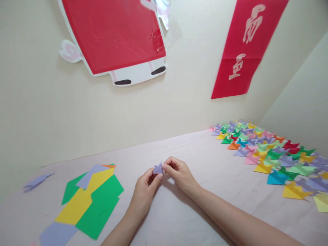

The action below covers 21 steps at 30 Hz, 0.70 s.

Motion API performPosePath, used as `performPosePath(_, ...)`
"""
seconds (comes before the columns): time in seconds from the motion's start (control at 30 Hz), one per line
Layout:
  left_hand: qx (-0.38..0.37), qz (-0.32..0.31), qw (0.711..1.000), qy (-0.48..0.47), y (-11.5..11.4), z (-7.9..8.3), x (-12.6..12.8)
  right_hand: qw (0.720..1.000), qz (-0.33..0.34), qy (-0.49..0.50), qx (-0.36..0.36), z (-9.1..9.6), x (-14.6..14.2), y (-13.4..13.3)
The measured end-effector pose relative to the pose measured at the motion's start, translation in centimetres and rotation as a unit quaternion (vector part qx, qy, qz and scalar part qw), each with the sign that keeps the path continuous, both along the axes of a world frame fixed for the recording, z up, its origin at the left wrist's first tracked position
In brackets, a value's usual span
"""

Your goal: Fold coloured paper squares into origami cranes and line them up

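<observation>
A small folded purple paper piece (158, 168) is held just above the pale table (179, 218), near the middle. My left hand (146, 189) pinches its lower left side with thumb and fingers. My right hand (179, 172) pinches its right side, fingers curled. Both hands meet at the paper. Flat paper sheets (87, 201) in green, yellow and purple lie overlapped to the left of my left forearm.
Many folded paper cranes (271, 155) in several colours cover the table's right side up to the wall. One purple folded piece (36, 182) lies at the far left. Red banners (246, 48) hang on the cream wall behind.
</observation>
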<state>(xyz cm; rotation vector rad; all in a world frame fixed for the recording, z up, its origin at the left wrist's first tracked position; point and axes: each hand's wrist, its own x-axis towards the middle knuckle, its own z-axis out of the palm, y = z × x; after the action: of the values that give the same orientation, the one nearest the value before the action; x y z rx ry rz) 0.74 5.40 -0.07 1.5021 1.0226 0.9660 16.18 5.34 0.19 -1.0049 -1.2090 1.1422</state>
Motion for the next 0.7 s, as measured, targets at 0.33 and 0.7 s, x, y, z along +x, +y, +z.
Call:
performPosePath(0.33,-0.017,0.028,0.999,-0.036,0.0,0.6,0.1,0.968,-0.056,-0.186,0.159,0.4,-0.1,-0.9)
performPosePath(0.7,-0.02,-0.024,0.999,-0.043,-0.3,1.3,0.2,0.952,-0.017,-0.242,0.189,0.8,0.0,-1.4)
